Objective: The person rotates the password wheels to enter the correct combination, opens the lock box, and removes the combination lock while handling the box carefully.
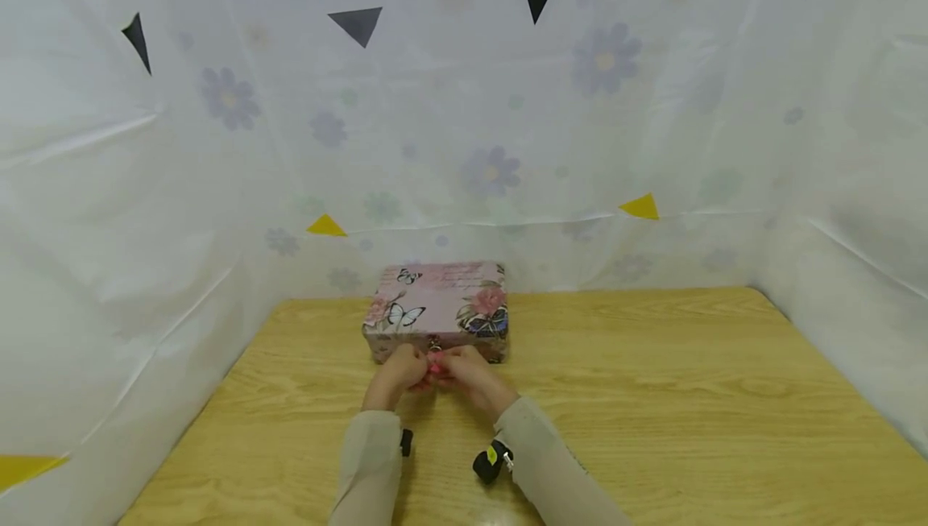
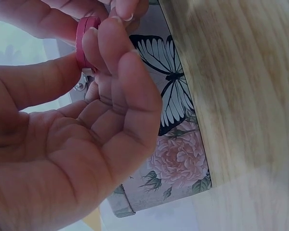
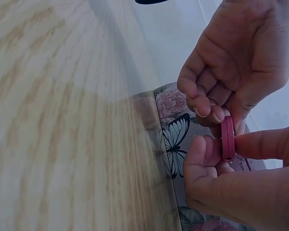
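Head view has the left hand point(image 1: 401, 369) and the right hand point(image 1: 473, 370) meeting before a pink rectangular box point(image 1: 444, 294) printed with butterflies and roses, which sits just beyond their fingers on a yellowish wood-grain table point(image 1: 652, 381). Between the two hands, at the front of the box, is a small pinkish-red flat-sided piece point(image 3: 228, 139), each hand pinching it narrowly between thumb and fingers. Behind the hands, beige sleeves point(image 1: 371, 453) cover both forearms, a black device point(image 1: 487, 466) showing beside the right cuff.
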Demonstrator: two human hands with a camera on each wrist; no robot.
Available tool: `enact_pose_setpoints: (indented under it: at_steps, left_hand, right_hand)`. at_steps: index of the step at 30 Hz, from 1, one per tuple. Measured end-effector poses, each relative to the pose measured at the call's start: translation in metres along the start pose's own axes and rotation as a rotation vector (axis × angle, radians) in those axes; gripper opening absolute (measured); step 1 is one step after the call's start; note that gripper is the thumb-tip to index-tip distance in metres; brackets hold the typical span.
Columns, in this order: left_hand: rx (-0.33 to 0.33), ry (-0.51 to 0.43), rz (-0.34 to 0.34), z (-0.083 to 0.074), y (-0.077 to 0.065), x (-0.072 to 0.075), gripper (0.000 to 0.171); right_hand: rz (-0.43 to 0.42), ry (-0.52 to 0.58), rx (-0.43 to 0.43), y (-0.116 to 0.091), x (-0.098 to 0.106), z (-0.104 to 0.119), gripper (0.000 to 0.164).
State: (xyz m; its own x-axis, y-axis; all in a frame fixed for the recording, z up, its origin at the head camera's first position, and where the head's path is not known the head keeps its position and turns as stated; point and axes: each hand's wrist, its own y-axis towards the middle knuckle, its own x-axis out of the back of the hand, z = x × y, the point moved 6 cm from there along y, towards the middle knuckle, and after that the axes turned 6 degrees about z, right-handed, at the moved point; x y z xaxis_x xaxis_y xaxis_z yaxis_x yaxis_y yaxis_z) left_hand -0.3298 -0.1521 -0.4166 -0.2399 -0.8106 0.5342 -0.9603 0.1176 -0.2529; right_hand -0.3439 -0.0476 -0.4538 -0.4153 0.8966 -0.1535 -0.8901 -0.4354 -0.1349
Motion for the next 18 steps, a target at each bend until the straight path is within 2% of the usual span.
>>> enact_pose_setpoints:
  at_steps: [18]
  left_hand:
    - [-0.016,0.021,-0.006,-0.0028,-0.0032,0.0011,0.023]
  right_hand:
    - [-0.021,-0.012,-0.010,-0.0012,0.0008,0.0000,0.027]
